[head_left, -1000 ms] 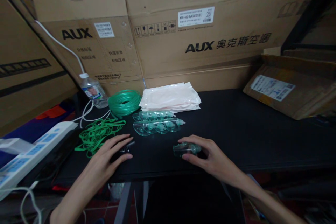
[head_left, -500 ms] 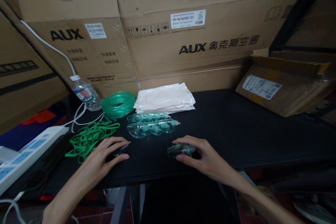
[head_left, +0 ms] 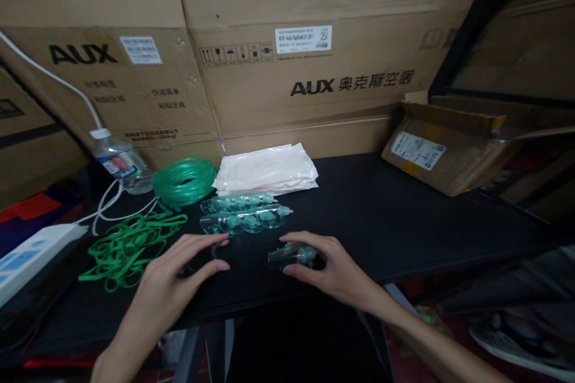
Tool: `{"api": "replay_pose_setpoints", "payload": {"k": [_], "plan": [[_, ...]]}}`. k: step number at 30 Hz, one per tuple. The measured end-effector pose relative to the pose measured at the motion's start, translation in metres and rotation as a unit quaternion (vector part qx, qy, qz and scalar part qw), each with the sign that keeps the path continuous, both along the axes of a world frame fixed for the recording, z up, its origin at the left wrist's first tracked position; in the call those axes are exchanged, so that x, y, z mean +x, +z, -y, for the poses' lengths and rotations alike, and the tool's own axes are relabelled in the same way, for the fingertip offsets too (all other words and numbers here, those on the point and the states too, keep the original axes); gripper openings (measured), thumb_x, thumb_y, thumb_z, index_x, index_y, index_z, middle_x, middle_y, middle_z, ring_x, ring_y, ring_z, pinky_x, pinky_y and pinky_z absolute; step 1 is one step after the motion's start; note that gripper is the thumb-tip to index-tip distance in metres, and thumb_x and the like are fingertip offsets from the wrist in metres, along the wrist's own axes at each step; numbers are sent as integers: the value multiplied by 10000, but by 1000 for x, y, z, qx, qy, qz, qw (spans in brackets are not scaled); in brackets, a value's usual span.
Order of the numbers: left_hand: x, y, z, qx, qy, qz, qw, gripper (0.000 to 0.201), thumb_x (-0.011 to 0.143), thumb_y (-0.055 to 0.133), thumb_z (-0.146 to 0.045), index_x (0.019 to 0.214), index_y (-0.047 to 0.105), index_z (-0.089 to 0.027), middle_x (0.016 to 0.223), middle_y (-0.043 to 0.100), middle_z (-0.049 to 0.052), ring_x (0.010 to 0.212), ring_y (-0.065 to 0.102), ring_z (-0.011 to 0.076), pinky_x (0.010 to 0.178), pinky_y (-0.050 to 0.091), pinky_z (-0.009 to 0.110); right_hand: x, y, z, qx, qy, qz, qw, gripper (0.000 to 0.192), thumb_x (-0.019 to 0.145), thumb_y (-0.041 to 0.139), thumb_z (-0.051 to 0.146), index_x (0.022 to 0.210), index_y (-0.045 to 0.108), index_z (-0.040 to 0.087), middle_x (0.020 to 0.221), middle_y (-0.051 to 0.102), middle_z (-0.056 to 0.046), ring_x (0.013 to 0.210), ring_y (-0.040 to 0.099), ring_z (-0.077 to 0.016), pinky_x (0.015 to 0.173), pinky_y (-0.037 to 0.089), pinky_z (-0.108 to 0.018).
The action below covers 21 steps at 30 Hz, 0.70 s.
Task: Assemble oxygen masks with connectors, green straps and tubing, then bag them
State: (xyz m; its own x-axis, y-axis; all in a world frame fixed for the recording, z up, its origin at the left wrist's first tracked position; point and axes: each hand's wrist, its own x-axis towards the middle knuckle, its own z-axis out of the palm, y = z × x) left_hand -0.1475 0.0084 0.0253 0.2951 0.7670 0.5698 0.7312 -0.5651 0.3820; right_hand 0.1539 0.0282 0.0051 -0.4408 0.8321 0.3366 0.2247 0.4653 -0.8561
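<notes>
My right hand (head_left: 321, 260) holds a clear, green-tinted oxygen mask (head_left: 281, 257) just above the black tabletop, thumb below and fingers above, its green connector near the palm. Opposite it, my left hand (head_left: 184, 266) is open, thumb and index finger apart; a faint shape by its curled fingers is too dark to make out. Beyond both hands lie two nested rows of similar masks (head_left: 251, 222), connectors pointing right. A tangle of green elastic straps (head_left: 135, 245) lies left of my left hand, on the table.
Behind the masks are a coil of green tubing (head_left: 186, 182) and a stack of white plastic bags (head_left: 267, 170). A bottle (head_left: 119, 161) and a white power strip (head_left: 33, 254) stand at left. An open cardboard box (head_left: 431, 155) sits back right, before large AUX cartons (head_left: 314, 108).
The view has turned right, so the scene sits further left. My left hand has moved toward the right hand, and its thumb and index finger have spread. The right hand still holds the mask.
</notes>
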Motion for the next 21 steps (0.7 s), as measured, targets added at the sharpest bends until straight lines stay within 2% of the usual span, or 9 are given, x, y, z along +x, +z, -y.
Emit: {"api": "replay_pose_setpoints", "payload": {"k": [4, 7, 12, 16, 21], "plan": [[49, 5, -1, -18, -99, 39, 994, 320, 921, 682, -382, 1230, 659, -303, 1050, 736, -13, 949, 690, 145, 841, 543, 219, 0, 0, 1, 1, 3, -15, 1000, 262, 849, 780, 354, 1064, 732, 213, 973, 757, -4, 836, 673, -152, 743, 474, -242], [71, 4, -6, -29, -145, 46, 988, 351, 926, 680, -331, 1272, 638, -293, 1070, 720, 1, 973, 681, 144, 860, 543, 223, 1, 2, 1, 1, 21, -39, 999, 229, 849, 782, 333, 1031, 748, 197, 964, 766, -4, 847, 682, -151, 783, 476, -232], [82, -4, -11, -41, -165, 44, 984, 331, 927, 674, -325, 1256, 659, -293, 1044, 684, 4, 945, 672, 136, 826, 546, 209, 2, 3, 0, -14, 20, -41, 999, 167, 876, 755, 320, 977, 766, 188, 873, 760, 19, 760, 662, -127, 716, 455, -210], [86, -15, -8, -47, -159, 39, 985, 365, 925, 677, -308, 1287, 639, -287, 1128, 677, 18, 1014, 669, 148, 881, 542, 225, 3, 1, 0, -17, 12, -26, 999, 182, 912, 713, 344, 984, 771, 187, 854, 757, 19, 757, 657, -128, 725, 446, -217], [89, -21, -7, -14, -153, 25, 988, 387, 928, 674, -313, 1307, 628, -252, 1119, 695, 32, 987, 676, 147, 880, 546, 231, 3, -1, 0, -37, 3, -18, 999, 245, 932, 674, 392, 946, 770, 167, 829, 750, 3, 729, 632, -136, 704, 444, -232]]}}
